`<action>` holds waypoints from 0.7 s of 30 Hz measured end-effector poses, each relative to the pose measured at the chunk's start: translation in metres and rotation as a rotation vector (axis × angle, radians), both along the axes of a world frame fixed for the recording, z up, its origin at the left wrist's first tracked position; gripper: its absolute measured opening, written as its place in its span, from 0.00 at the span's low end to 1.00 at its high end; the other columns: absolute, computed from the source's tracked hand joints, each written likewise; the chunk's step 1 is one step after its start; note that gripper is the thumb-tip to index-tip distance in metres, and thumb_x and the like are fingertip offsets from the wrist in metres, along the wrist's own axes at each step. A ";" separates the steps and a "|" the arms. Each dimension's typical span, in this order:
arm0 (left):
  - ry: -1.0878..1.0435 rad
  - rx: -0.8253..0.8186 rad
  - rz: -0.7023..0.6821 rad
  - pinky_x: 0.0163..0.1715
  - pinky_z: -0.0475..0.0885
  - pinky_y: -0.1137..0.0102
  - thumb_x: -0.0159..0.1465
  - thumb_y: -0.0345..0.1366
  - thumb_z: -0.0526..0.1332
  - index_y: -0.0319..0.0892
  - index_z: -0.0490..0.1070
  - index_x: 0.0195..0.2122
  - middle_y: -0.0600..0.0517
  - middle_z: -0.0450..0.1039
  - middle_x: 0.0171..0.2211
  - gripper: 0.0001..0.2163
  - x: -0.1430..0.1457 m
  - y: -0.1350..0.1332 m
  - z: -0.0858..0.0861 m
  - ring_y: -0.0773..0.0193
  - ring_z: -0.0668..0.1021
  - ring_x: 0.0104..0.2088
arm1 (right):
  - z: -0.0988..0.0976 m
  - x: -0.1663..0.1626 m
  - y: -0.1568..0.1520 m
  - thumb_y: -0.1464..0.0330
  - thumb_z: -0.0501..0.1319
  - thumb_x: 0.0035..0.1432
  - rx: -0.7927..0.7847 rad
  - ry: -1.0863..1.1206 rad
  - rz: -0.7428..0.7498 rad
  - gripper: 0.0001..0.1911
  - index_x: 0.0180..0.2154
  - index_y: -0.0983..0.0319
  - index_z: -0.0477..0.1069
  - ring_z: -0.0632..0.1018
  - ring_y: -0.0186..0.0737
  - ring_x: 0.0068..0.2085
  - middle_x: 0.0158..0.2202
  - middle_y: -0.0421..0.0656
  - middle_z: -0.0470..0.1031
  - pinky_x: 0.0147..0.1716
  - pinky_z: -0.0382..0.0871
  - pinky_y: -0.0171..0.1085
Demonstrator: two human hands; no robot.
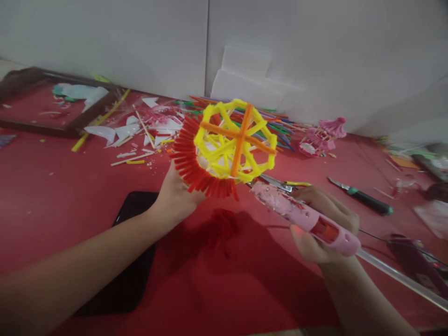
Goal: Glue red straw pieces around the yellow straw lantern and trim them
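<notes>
My left hand (pixel 180 198) is closed on a pipe-cleaner model (pixel 241 135), a round frame of yellow pieces with an orange cross on top and a red fringe (pixel 191 161) along its lower left. The fringe hides most of my left fingers. In my right hand (pixel 325 219) is a pink glue gun (pixel 304 217), with a clear glue stick (pixel 399 270) running out of its back end. Its nozzle is close to the model's lower edge; whether they touch I cannot tell. Beneath the model a heap of short red pieces (pixel 224 228) lies on the red table.
A black phone or tablet (pixel 133 261) lies under my left forearm. Behind are coloured pipe cleaners (pixel 283 133), white scraps (pixel 129 130) and a small pink model (pixel 325 133). A green-and-black knife (pixel 367 198) lies at right. A dark frame (pixel 45 128) sits far left.
</notes>
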State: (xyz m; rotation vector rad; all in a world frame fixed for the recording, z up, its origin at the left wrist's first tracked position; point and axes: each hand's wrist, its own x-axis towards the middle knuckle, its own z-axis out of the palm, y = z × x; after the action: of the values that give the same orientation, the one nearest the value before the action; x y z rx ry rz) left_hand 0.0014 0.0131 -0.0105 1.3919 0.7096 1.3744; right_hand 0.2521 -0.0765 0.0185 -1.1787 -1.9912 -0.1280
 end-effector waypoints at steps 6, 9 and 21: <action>0.008 0.029 0.051 0.62 0.75 0.44 0.50 0.34 0.78 0.47 0.79 0.44 0.49 0.85 0.35 0.20 0.000 0.000 -0.001 0.41 0.83 0.54 | 0.000 0.000 0.000 0.75 0.59 0.50 0.006 0.007 0.006 0.12 0.36 0.54 0.66 0.74 0.43 0.27 0.28 0.40 0.69 0.28 0.69 0.41; -0.003 0.008 0.035 0.63 0.75 0.46 0.50 0.33 0.78 0.48 0.79 0.45 0.50 0.85 0.38 0.20 0.000 -0.001 0.000 0.44 0.84 0.54 | -0.001 0.001 0.000 0.74 0.59 0.50 0.001 0.021 0.008 0.11 0.36 0.54 0.67 0.74 0.42 0.27 0.27 0.39 0.69 0.27 0.68 0.40; 0.028 -0.005 0.057 0.66 0.71 0.45 0.52 0.33 0.77 0.50 0.77 0.47 0.52 0.85 0.38 0.22 -0.003 -0.001 -0.006 0.44 0.80 0.58 | -0.003 -0.001 0.005 0.76 0.60 0.53 0.075 -0.022 0.058 0.10 0.37 0.55 0.68 0.76 0.41 0.27 0.26 0.39 0.71 0.25 0.71 0.40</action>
State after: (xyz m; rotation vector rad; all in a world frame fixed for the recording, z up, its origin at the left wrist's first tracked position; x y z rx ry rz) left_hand -0.0016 0.0125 -0.0170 1.3983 0.7763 1.3990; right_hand 0.2514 -0.0712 0.0155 -1.0748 -2.0201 -0.1853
